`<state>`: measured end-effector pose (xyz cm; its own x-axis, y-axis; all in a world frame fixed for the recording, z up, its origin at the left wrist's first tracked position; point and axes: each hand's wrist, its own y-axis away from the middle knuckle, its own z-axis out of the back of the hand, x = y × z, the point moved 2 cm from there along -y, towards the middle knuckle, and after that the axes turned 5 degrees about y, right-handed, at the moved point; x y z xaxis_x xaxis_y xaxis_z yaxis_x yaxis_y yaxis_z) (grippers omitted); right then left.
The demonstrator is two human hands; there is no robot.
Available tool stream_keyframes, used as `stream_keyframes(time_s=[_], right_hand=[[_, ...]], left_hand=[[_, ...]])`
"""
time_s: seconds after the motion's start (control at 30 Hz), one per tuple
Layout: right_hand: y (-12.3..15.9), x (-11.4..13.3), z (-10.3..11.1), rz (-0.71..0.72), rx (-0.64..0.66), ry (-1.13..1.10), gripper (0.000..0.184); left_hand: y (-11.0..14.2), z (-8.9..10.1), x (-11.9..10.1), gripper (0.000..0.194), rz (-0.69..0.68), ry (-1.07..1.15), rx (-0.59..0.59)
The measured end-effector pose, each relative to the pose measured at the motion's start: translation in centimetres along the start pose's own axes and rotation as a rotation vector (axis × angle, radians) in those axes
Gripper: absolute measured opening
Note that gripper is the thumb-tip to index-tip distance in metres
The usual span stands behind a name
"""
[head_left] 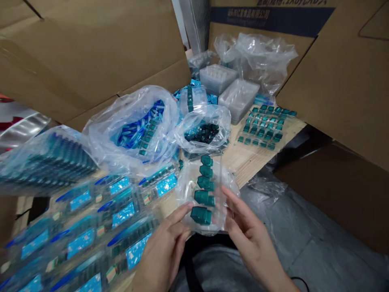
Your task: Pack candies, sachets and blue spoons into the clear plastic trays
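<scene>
My left hand (161, 247) and my right hand (252, 239) hold a clear plastic bag (219, 190) between them, pressing on its lower left and right sides. Inside the bag, a row of several glossy teal plastic pieces (203, 190) runs from near my fingers toward the far edge. The lowest teal piece sits just above my left fingertips. Next to my left hand lie flat clear packets (124, 213) with blue and teal contents and printed blue labels. Both hands are holding only the bag.
A wooden tabletop (243, 160) holds an open bag of blue pieces (139, 129), a bag of dark pieces (206, 132), grey plastic trays (238, 99) and a sheet of teal pieces (264, 125). Cardboard flaps (343, 77) rise around it. A grey floor (304, 231) lies to the right.
</scene>
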<state>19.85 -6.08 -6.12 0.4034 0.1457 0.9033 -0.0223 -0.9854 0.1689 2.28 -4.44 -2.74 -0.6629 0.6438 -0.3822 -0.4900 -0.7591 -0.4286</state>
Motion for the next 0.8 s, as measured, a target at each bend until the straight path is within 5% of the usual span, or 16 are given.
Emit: stream_keyframes(time_s=[0.3,0.8], right_hand=[[-0.2,-0.2,0.0,0.04,-0.009,0.398,0.03],[-0.9,-0.6,-1.4,0.068,-0.04,0.273,0.014]], left_hand=[[1.1,0.6,1.1,0.015,0.086,0.166,-0.018],[0.2,-0.2,1.2,0.016,0.028,0.098,0.059]])
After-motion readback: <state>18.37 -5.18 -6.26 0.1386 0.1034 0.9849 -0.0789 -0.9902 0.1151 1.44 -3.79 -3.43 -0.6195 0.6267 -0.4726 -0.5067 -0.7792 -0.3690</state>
